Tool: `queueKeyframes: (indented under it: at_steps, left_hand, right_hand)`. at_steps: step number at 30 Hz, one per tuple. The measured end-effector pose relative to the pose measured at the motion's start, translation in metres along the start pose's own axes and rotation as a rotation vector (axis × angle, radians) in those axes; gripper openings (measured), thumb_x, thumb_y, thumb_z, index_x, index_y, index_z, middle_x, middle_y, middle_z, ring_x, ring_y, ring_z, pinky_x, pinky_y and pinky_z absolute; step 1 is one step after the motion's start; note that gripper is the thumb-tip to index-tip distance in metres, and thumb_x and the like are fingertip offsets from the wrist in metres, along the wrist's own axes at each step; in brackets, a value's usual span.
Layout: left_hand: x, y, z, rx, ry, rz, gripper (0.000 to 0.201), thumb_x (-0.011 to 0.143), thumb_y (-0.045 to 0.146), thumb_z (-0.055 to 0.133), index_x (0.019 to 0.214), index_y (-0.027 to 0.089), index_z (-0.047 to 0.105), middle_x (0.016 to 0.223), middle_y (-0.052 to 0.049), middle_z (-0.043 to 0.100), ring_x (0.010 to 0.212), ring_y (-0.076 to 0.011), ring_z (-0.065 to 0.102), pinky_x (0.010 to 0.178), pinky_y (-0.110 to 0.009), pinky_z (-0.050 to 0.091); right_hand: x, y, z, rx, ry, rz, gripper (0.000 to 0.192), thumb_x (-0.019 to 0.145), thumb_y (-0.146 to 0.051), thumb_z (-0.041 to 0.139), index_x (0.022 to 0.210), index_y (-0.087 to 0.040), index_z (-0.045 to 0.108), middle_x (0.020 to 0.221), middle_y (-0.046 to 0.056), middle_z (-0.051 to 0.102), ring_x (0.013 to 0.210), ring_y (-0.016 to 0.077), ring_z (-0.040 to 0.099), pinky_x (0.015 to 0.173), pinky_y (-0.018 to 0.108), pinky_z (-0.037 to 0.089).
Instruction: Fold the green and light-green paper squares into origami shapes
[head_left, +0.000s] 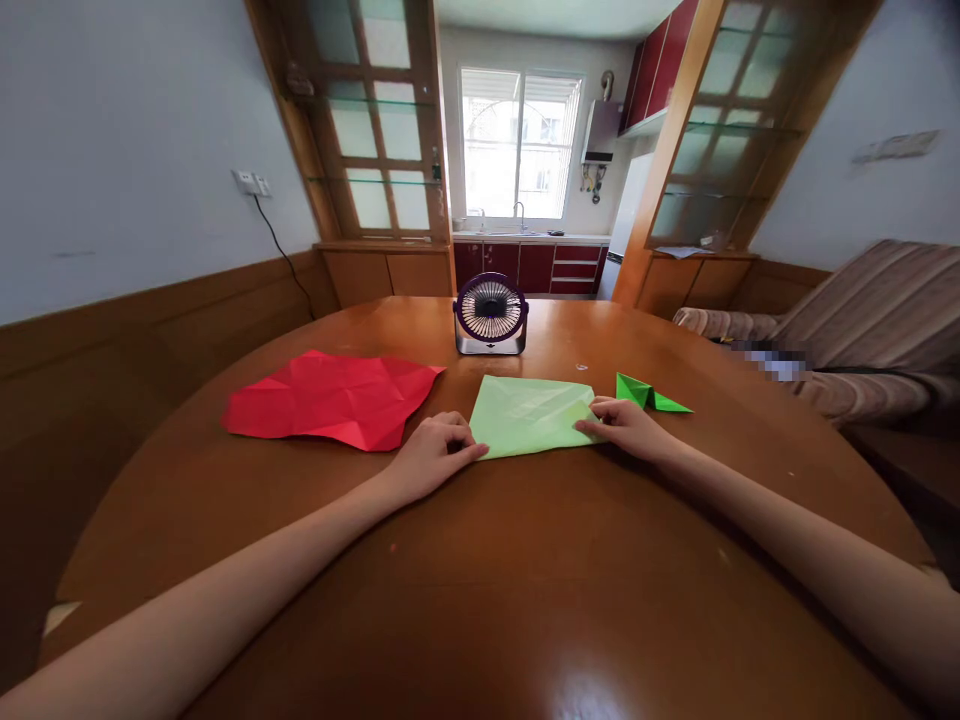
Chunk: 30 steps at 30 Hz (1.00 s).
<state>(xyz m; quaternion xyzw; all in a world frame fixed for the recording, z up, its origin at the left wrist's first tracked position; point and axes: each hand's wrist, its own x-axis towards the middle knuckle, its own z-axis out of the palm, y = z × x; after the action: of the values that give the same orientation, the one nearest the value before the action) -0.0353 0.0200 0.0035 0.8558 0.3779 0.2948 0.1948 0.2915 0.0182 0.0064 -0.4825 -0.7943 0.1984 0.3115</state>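
On the round tabletop (pixel 480 600), bare toward the near rim, red paper (pixel 334 398) lies left and a light green sheet (pixel 529 415) flat at centre, long axis left-right, left hand (pixel 431 455) fingers curled, pressing its near-left corner, right hand (pixel 626 425) fingers pinching its right edge.

Both forearms run out of frame at the bottom corners. The left hand (pixel 433 455) covers the near left corner of the green sheet (pixel 529 415); the right hand (pixel 626 427) covers its right edge. A patch on the sofa (pixel 862 310) is blurred.
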Motion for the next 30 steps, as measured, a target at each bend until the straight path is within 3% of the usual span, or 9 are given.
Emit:
queueKeyframes:
  at_steps: [7,15,18,21,23,27,30]
  left_hand:
    - [0.000,0.001,0.004,-0.048,0.046,-0.162,0.030,0.073,0.046,0.071,0.058,0.020,0.065,0.085,-0.004,0.061,0.085,-0.0201,0.058,0.077,-0.033,0.043]
    - [0.002,0.001,0.001,0.040,0.028,-0.179,0.032,0.070,0.049,0.073,0.058,0.020,0.067,0.090,-0.004,0.062,0.090,-0.0218,0.057,0.080,-0.034,0.041]
    - [0.001,0.000,0.001,0.053,0.018,-0.171,0.034,0.071,0.050,0.074,0.058,0.019,0.066,0.090,-0.005,0.063,0.090,-0.0221,0.057,0.080,-0.035,0.041]
    - [0.000,-0.001,0.002,0.066,0.017,-0.105,0.033,0.071,0.052,0.074,0.065,0.020,0.068,0.090,-0.004,0.063,0.090,-0.0219,0.056,0.082,-0.035,0.041]
    - [-0.002,-0.002,0.003,0.075,0.002,-0.005,0.029,0.074,0.051,0.072,0.073,0.022,0.071,0.093,-0.003,0.063,0.090,-0.0207,0.056,0.083,-0.034,0.040]
    - [-0.003,-0.002,0.001,0.165,-0.020,0.206,0.019,0.084,0.042,0.067,0.080,0.025,0.073,0.091,-0.001,0.064,0.090,-0.0188,0.056,0.085,-0.035,0.036]
    - [-0.005,0.001,-0.002,0.213,-0.016,0.289,0.018,0.086,0.041,0.066,0.079,0.025,0.073,0.084,0.000,0.066,0.088,-0.0178,0.056,0.087,-0.036,0.034]
  right_hand:
    - [0.000,0.000,0.005,-0.053,0.035,0.014,0.047,0.086,-0.054,0.054,0.059,-0.020,0.037,0.070,0.000,0.043,0.065,0.0138,0.041,0.061,0.028,0.032]
    - [0.002,0.001,0.009,-0.171,0.085,0.034,0.045,0.087,-0.053,0.053,0.061,-0.020,0.040,0.068,0.000,0.045,0.063,0.0137,0.040,0.059,0.028,0.030]
    - [0.000,0.002,0.007,-0.085,0.088,0.074,0.045,0.087,-0.055,0.053,0.062,-0.020,0.044,0.064,-0.001,0.045,0.060,0.0132,0.040,0.056,0.028,0.029]
    - [-0.003,0.000,0.002,0.137,-0.016,0.057,0.039,0.081,-0.057,0.061,0.074,-0.019,0.057,0.070,0.000,0.056,0.064,0.0146,0.049,0.058,0.028,0.038]
    - [-0.005,-0.003,-0.002,0.200,-0.123,-0.028,0.039,0.075,-0.055,0.070,0.088,-0.019,0.066,0.081,0.003,0.065,0.075,0.0179,0.057,0.067,0.031,0.045]
    - [-0.008,-0.011,-0.004,0.140,-0.266,-0.307,0.033,0.079,-0.045,0.071,0.103,-0.023,0.073,0.103,0.007,0.071,0.098,0.0218,0.059,0.090,0.040,0.045]
    - [-0.007,-0.014,-0.002,0.106,-0.295,-0.403,0.026,0.088,-0.039,0.063,0.107,-0.025,0.073,0.109,0.007,0.071,0.101,0.0210,0.059,0.093,0.042,0.045]
